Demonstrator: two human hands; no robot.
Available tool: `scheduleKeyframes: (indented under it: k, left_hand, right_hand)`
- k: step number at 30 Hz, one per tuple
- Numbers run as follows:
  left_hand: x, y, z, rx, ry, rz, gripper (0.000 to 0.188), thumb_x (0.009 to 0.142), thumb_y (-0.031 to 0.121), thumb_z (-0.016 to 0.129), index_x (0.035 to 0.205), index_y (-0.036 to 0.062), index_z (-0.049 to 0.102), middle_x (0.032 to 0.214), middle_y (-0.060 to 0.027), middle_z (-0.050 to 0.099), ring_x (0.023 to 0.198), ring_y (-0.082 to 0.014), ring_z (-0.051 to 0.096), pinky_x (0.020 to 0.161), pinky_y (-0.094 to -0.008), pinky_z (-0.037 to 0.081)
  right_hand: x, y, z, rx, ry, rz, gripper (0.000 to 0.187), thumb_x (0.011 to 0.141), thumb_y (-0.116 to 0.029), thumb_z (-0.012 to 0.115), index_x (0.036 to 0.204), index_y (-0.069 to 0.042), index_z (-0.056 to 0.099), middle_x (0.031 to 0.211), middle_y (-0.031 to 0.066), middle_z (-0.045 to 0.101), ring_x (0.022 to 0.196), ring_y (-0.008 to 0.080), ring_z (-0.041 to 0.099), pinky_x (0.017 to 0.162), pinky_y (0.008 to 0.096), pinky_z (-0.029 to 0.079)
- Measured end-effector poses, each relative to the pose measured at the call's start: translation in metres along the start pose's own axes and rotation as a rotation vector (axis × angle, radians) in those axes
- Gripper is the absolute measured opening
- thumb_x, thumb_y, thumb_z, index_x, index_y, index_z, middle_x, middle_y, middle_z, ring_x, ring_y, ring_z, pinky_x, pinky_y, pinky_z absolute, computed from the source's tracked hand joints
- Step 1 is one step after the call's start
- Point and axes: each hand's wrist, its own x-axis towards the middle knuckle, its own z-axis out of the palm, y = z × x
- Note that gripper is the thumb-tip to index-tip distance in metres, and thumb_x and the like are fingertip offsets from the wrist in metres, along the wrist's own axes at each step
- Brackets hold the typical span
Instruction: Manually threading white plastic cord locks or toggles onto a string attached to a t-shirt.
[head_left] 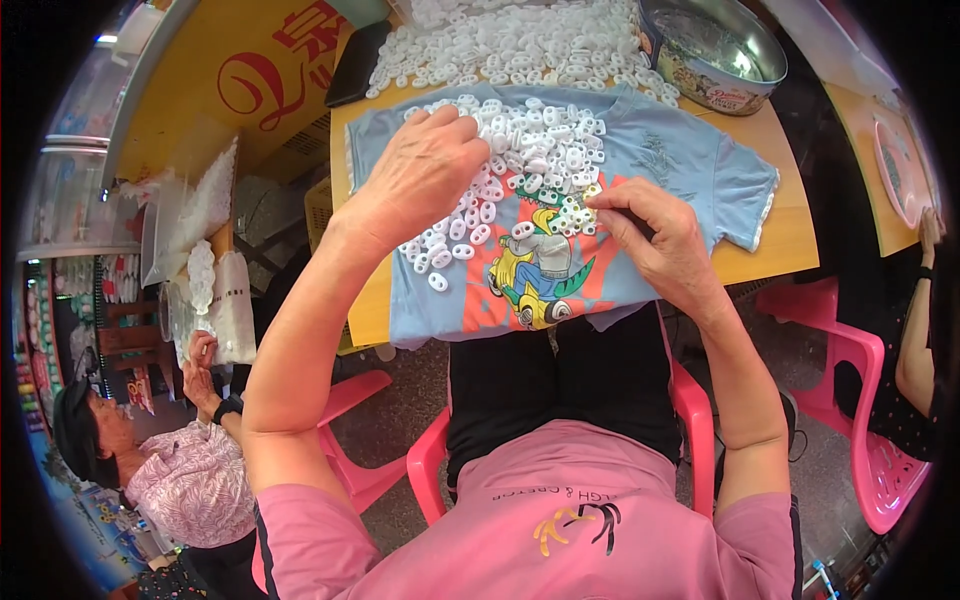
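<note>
White two-holed pieces point(545, 140) are heaped at upper centre, between the curled left hand point(425, 168) and the right hand point(660, 225), its thumb and forefinger held close together; whether anything is gripped by either cannot be told. A blue T-shirt point(692, 150) is spread beneath on the yellow counter point(788, 235); a pink chair point(866, 400) is seen at right.

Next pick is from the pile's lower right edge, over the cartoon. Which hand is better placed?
Right, most likely: the right hand is at that edge of the pile, fingertips beside the pieces, while the left hand is over its left side.
</note>
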Motion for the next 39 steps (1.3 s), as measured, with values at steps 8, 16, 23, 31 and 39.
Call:
scheduleKeyframes:
  k: [8,16,23,31,39]
  left_hand:
    - [0.008,0.009,0.006,-0.257,0.024,-0.078,0.004,0.080,0.007,0.062,0.080,0.0043,0.064,0.080,-0.0091,0.060,0.087,-0.0271,0.057,0.079,-0.0388,0.044]
    - [0.001,0.036,-0.003,-0.557,0.225,-0.254,0.007,0.083,0.007,0.067,0.087,0.0022,0.064,0.083,-0.0109,0.063,0.082,-0.0288,0.059,0.074,-0.0383,0.047]
    - [0.017,0.101,0.025,-0.825,0.400,-0.393,0.014,0.084,0.008,0.070,0.096,0.0015,0.067,0.081,-0.0073,0.066,0.070,-0.0157,0.061,0.059,-0.0281,0.045]
    - [0.027,0.116,0.033,-0.997,0.484,-0.510,0.010,0.088,0.008,0.068,0.093,0.0006,0.066,0.079,-0.0043,0.067,0.066,-0.0090,0.059,0.057,-0.0239,0.045]
    - [0.029,0.123,0.025,-1.186,0.477,-0.608,0.009,0.088,0.006,0.065,0.094,-0.0018,0.063,0.082,-0.0110,0.067,0.070,-0.0175,0.066,0.060,-0.0293,0.050]
  right_hand:
    - [0.000,-0.001,0.000,0.014,0.023,-0.011,0.012,0.085,0.003,0.063,0.096,0.003,0.066,0.081,0.0110,0.061,0.071,0.0211,0.060,0.063,0.0312,0.047]
    - [-0.004,0.000,-0.003,0.175,0.051,0.135,0.018,0.092,0.000,0.061,0.109,0.002,0.066,0.090,0.0035,0.066,0.078,0.0076,0.060,0.067,0.0212,0.047]
    - [-0.004,0.003,-0.005,0.429,0.084,0.231,0.024,0.093,-0.004,0.063,0.116,0.000,0.063,0.089,-0.0001,0.065,0.073,0.0027,0.054,0.062,0.0180,0.043]
    - [-0.005,0.002,-0.005,0.427,0.076,0.204,0.018,0.093,-0.003,0.063,0.111,0.000,0.064,0.092,0.0006,0.066,0.073,0.0030,0.054,0.062,0.0184,0.044]
    - [-0.008,-0.001,-0.004,0.366,0.104,0.156,0.017,0.091,-0.004,0.065,0.108,0.000,0.065,0.094,0.0008,0.067,0.082,0.0041,0.060,0.066,0.0190,0.049]
